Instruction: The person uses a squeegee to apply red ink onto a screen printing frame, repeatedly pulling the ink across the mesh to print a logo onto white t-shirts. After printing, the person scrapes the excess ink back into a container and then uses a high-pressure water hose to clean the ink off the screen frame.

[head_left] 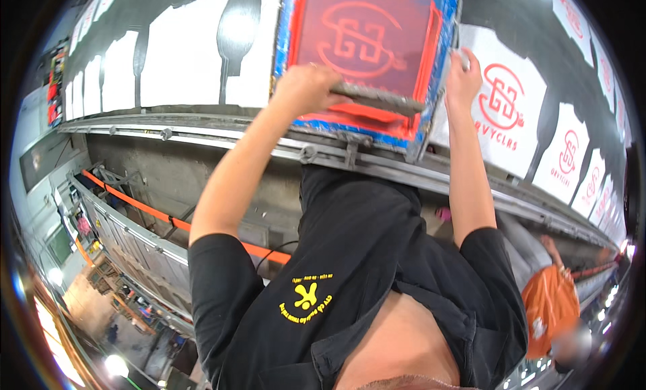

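Nearest us is the wearer's black shirt (356, 249), its chest marked with a yellow emblem (306, 296), leaning up to a metal rail (235, 138) along the edge of a long dark printing table. Just beyond the rail, we see the left hand (308, 89) with its fingers wrapped around one end of a grey squeegee (387, 101), which lies across the lower part of a blue-edged screen frame (441, 60). Red ink (377, 113) streaks the frame on the near side of the blade. The right hand (463, 81) is at the frame's right edge, fingers curled nearly closed; we cannot tell how firmly it has hold of the frame, if at all. Past the squeegee, we make out a circular design through the red-tinted mesh (363, 37). To the right, white cloth pieces (484, 57) bear red prints; to the left, we see plain white pieces (178, 47). Farther off at lower right, a co-worker in an orange top (548, 302) stands by the line.
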The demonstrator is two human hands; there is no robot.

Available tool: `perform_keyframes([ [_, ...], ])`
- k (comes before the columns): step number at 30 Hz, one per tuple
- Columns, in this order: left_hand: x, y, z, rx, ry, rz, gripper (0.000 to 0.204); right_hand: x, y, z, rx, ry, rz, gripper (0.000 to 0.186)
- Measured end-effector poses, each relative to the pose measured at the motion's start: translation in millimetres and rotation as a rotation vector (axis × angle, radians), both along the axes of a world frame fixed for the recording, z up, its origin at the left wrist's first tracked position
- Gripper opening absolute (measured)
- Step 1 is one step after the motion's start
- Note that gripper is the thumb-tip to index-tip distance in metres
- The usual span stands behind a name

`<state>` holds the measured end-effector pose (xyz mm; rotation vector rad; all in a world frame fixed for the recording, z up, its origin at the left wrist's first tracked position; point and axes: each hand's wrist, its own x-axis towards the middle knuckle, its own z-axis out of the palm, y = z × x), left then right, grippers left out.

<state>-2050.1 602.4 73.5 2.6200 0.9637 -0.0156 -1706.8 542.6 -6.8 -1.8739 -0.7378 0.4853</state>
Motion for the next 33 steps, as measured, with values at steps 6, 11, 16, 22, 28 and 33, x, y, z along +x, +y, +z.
perform_keyframes([
  [6, -45, 53, 11, -0.224, 0.106, -0.036, 0.053, -57, 47, 6, -0.075, 0.001, -0.080, 0.038],
  [11, -49, 69, -12, -0.389, 0.176, -0.061, 0.057, -62, 51, -5, -0.153, -0.173, -0.031, 0.041],
  [16, -41, 85, -11, -0.581, 0.274, -0.074, 0.062, -71, 50, 7, -0.210, -0.183, 0.004, 0.042],
  [22, -14, 144, 26, -0.340, 0.212, -0.079, 0.058, -68, 51, 3, -0.210, -0.055, -0.043, 0.042],
  [28, 14, 231, -4, 0.142, -0.131, -0.024, 0.055, -72, 50, 4, -0.195, -0.164, -0.025, 0.042],
  [33, 24, 252, 4, 0.069, -0.029, -0.052, 0.044, -72, 47, 18, -0.276, 0.123, -0.155, 0.052],
])
